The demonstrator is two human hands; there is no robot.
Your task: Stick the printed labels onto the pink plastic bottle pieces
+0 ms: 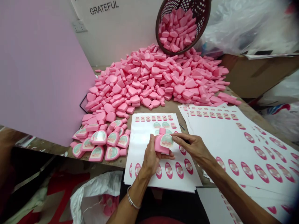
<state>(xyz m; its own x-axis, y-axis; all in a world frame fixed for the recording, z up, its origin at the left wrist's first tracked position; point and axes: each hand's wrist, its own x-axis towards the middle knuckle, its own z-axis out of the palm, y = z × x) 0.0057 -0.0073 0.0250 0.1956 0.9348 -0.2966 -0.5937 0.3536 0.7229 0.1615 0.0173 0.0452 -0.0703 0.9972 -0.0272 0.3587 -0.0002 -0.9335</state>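
Bottle [159, 148], small and pink, is just below the middle of the frame with its cap pointing up. The left hand [151, 157] has its grip closed around it. The right hand [195, 147] has its grip pinching the edge of a sticker [167, 141] — the sticker rests against the bottle's front. Below them, sticker sheets [140, 143] lie on the surface [247, 110]. Bottles with stickers [113, 138] sit at lower left — a big heap of plain bottles [151, 71] fills the upper middle, under a tipped basket [200, 18].
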